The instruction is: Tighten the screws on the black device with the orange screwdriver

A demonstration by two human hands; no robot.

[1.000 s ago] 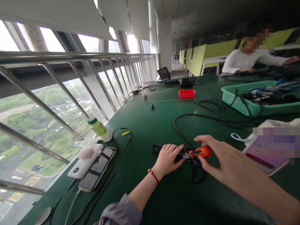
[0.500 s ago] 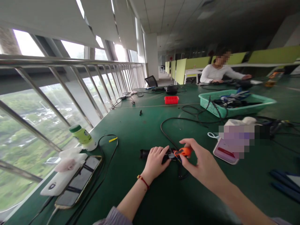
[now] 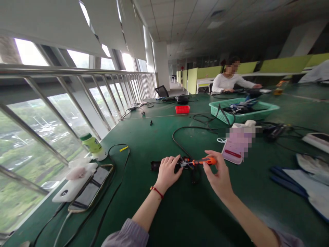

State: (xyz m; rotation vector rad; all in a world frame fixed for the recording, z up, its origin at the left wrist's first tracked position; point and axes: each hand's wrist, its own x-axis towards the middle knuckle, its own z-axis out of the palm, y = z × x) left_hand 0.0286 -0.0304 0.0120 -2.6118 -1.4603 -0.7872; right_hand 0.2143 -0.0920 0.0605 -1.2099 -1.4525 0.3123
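Note:
My left hand [image 3: 169, 172] is wrapped over a black cylindrical device [image 3: 155, 166] lying on the green table. The fingers of my right hand [image 3: 217, 173] pinch the orange handle of a screwdriver [image 3: 205, 161]. Its thin shaft points left to the device's exposed end, beside my left thumb; the exact contact of the tip is too small to tell. A black cable [image 3: 177, 141] runs from near the device toward the back.
A green basket [image 3: 267, 109] with cables and a red tray [image 3: 182, 109] stand further back. Phones [image 3: 91, 192] and a bottle [image 3: 94, 146] are at left. Right are a pink phone [image 3: 232, 151] and gloves [image 3: 290, 181]. Across the table sits a person [image 3: 227, 82].
My right hand has moved slightly right, and more of the screwdriver, including its shaft, now shows. My left hand stays on the device. The view has turned a little to the right.

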